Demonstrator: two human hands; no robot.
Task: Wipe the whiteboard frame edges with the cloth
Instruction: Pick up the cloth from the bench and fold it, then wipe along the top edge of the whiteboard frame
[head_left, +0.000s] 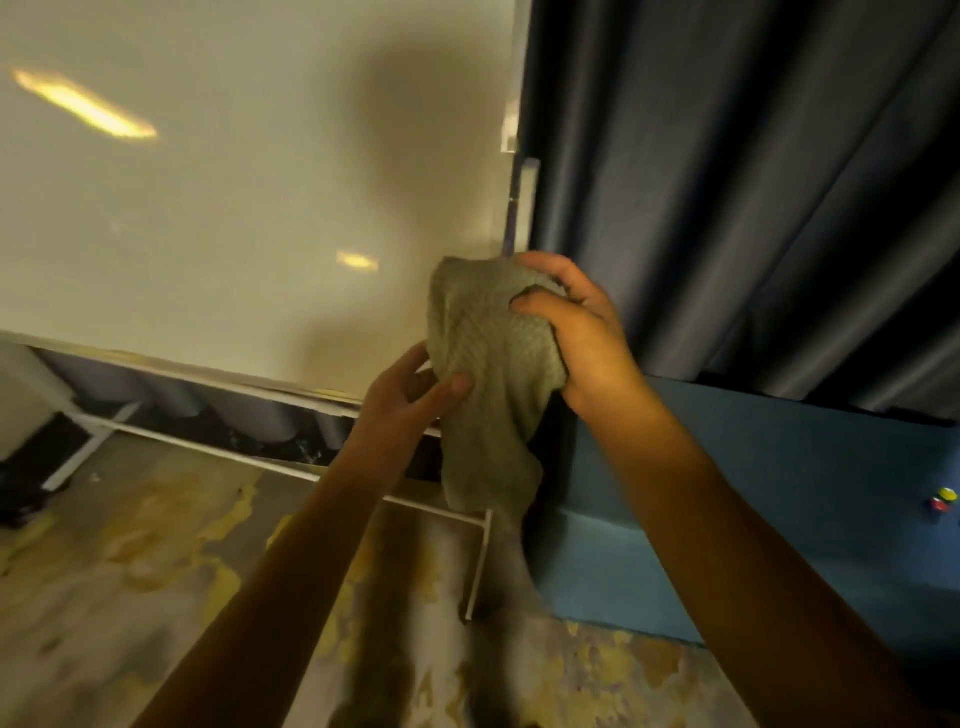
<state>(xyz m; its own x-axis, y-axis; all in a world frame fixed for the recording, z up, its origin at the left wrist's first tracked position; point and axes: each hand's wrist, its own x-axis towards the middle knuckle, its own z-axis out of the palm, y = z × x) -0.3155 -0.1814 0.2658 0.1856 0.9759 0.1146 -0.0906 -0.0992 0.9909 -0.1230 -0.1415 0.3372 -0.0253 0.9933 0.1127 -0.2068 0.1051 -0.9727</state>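
Observation:
The whiteboard (234, 208) fills the upper left, with its right frame edge (514, 208) running down beside the curtain and its bottom frame edge (208, 371) slanting across. A grey-green waffle cloth (493, 353) hangs in front of the board's lower right corner. My right hand (576, 327) grips the cloth's bunched top, close to the right frame edge. My left hand (410, 395) pinches the cloth's left side between thumb and fingers. The corner of the frame is hidden behind the cloth and hands.
A dark blue curtain (727, 182) hangs right of the board. Below it is a blue platform (779, 519) with small coloured objects (943, 501). The white stand legs (478, 561) rest on a worn, stained floor (156, 571). A dark object (21, 499) stands at the far left.

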